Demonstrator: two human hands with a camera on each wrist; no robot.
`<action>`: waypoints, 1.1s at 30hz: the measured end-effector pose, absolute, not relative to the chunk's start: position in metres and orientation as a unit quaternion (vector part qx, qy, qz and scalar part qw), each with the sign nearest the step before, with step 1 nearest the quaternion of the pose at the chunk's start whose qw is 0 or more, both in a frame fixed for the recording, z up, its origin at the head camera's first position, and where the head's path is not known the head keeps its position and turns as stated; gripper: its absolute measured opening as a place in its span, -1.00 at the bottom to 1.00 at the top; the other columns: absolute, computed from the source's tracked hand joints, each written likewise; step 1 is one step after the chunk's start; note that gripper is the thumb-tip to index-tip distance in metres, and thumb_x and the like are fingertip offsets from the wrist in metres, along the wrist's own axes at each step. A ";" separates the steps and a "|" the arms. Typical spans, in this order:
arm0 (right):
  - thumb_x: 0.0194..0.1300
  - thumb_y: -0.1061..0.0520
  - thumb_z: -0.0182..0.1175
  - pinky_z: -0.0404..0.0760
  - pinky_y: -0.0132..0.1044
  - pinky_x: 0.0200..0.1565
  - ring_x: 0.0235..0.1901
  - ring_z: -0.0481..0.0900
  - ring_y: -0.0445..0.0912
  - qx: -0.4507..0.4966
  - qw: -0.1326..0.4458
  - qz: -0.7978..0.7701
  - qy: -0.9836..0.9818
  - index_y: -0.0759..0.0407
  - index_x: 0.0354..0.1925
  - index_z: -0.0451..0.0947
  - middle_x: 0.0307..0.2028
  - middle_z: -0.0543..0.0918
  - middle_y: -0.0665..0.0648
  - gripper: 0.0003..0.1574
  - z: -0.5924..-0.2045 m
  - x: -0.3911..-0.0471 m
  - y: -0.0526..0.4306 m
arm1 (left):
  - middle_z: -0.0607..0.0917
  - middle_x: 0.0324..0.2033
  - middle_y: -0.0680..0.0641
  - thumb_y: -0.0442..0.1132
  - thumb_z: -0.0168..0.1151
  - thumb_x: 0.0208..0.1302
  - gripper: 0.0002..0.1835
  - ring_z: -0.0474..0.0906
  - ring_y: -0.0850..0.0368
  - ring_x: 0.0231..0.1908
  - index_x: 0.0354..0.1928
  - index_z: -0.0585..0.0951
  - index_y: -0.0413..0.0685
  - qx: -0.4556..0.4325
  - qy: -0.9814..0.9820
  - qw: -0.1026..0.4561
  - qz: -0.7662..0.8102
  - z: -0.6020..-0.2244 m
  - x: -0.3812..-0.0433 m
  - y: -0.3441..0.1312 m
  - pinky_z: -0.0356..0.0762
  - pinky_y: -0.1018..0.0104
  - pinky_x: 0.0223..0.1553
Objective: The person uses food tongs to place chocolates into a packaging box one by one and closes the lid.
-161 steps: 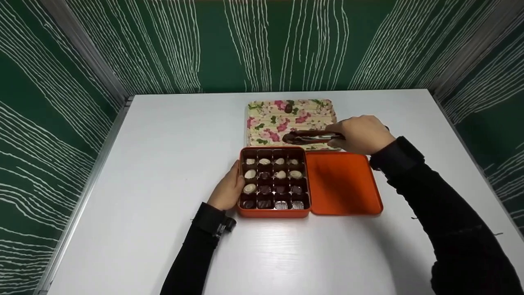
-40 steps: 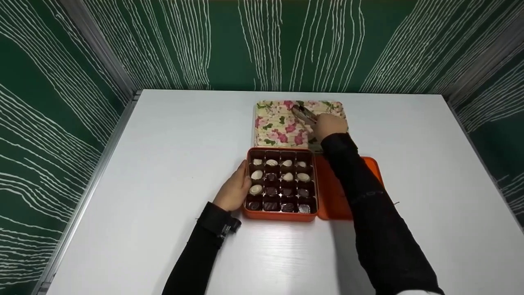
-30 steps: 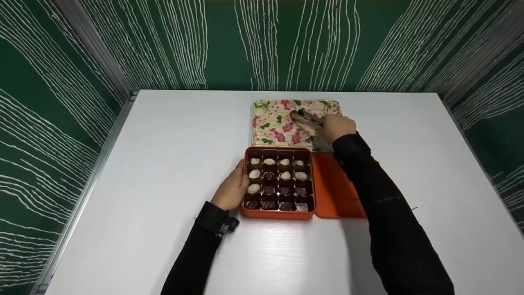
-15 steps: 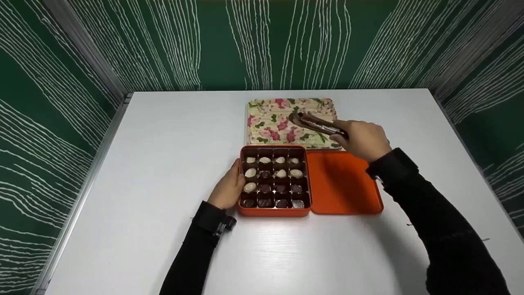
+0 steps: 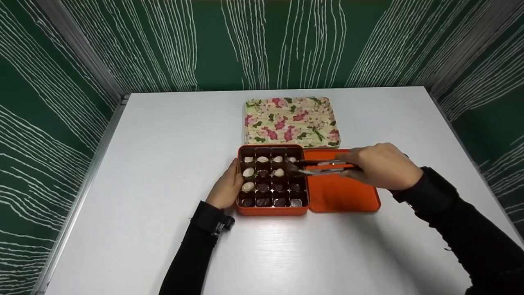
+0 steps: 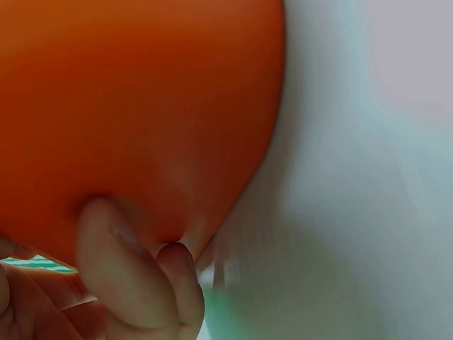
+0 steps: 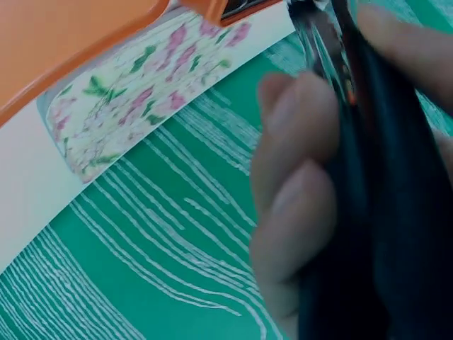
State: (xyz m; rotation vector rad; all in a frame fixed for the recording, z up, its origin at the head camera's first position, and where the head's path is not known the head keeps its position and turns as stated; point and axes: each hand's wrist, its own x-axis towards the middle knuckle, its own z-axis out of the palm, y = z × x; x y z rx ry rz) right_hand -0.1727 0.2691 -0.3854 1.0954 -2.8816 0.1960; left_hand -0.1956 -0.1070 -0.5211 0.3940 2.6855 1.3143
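An orange box (image 5: 272,211) holds white and dark chocolates (image 5: 248,187) in a divided brown insert. My left hand (image 5: 224,188) holds the box at its left side, thumb at the rim. In the left wrist view, fingertips (image 6: 117,234) press on the orange wall. My right hand (image 5: 382,166) grips metal tongs (image 5: 325,171) with dark handles (image 7: 407,191), fingers wrapped round them in the right wrist view. The tong tips are over the right column, second row from the back, and hide that compartment. I cannot tell whether they hold a chocolate.
An orange lid (image 5: 344,198) lies flat against the box's right side, partly under the right hand and tongs. Behind the box is a rectangular floral tray (image 5: 266,123). Green walls with white lines border the white table (image 5: 163,172).
My right hand carried the tongs from over the floral tray forward and down to the box. The dark piece seen earlier on the tray no longer shows there. My left hand stayed put.
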 end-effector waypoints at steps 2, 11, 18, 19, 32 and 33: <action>0.19 0.07 0.51 0.36 -0.34 -0.55 -0.61 0.33 -0.28 0.373 0.004 0.058 -0.926 0.08 -0.01 0.74 -0.44 0.66 -0.06 -0.62 -0.382 -0.167 0.268 | 0.12 0.54 -0.39 -0.30 -0.19 0.60 -0.35 0.07 -0.22 0.53 0.58 -0.05 -0.41 0.128 0.889 0.065 0.434 -0.521 -0.195 -0.107 0.03 0.01 0.55; 0.12 -0.01 0.55 0.30 -0.40 -0.66 -0.70 0.21 -0.27 0.415 -0.004 -0.017 -0.910 0.08 -0.06 0.77 -0.50 0.66 -0.04 -0.59 -0.366 -0.147 0.252 | 0.13 0.53 -0.41 -0.31 -0.21 0.59 -0.36 0.10 -0.25 0.52 0.57 -0.05 -0.45 0.137 0.892 0.064 0.426 -0.521 -0.196 -0.108 0.06 -0.02 0.54; 0.09 -0.04 0.56 0.17 -0.35 -0.69 -0.73 0.11 -0.18 0.436 0.020 -0.124 -0.891 0.06 -0.29 0.71 -0.70 0.29 -0.05 -0.70 -0.355 -0.143 0.227 | 0.15 0.51 -0.44 -0.32 -0.19 0.58 -0.35 0.12 -0.27 0.50 0.57 -0.04 -0.47 0.134 0.893 0.059 0.425 -0.521 -0.196 -0.108 0.08 -0.03 0.53; 0.09 -0.05 0.56 0.18 -0.35 -0.69 -0.73 0.13 -0.18 0.440 0.024 -0.138 -0.887 0.06 -0.34 0.69 -0.70 0.30 -0.04 -0.70 -0.354 -0.144 0.223 | 0.16 0.51 -0.44 -0.32 -0.19 0.58 -0.35 0.13 -0.28 0.50 0.57 -0.04 -0.46 0.134 0.893 0.059 0.426 -0.521 -0.196 -0.108 0.09 -0.03 0.53; 0.29 0.27 0.28 -0.20 -0.26 -0.46 -0.59 -0.24 -0.19 0.448 0.049 -0.271 -0.851 -0.04 -0.64 -0.14 -0.63 -0.18 -0.03 -0.22 -0.353 -0.150 0.168 | 0.15 0.52 -0.40 -0.30 -0.17 0.57 -0.34 0.12 -0.24 0.51 0.58 -0.04 -0.43 0.126 0.890 0.062 0.434 -0.523 -0.196 -0.108 0.06 -0.01 0.54; 0.28 0.29 0.27 -0.20 -0.26 -0.47 -0.59 -0.24 -0.19 0.446 0.049 -0.281 -0.848 -0.04 -0.64 -0.14 -0.64 -0.18 -0.03 -0.22 -0.353 -0.150 0.166 | 0.15 0.52 -0.40 -0.31 -0.17 0.57 -0.34 0.12 -0.25 0.51 0.58 -0.04 -0.42 0.127 0.890 0.061 0.435 -0.523 -0.196 -0.108 0.06 -0.01 0.54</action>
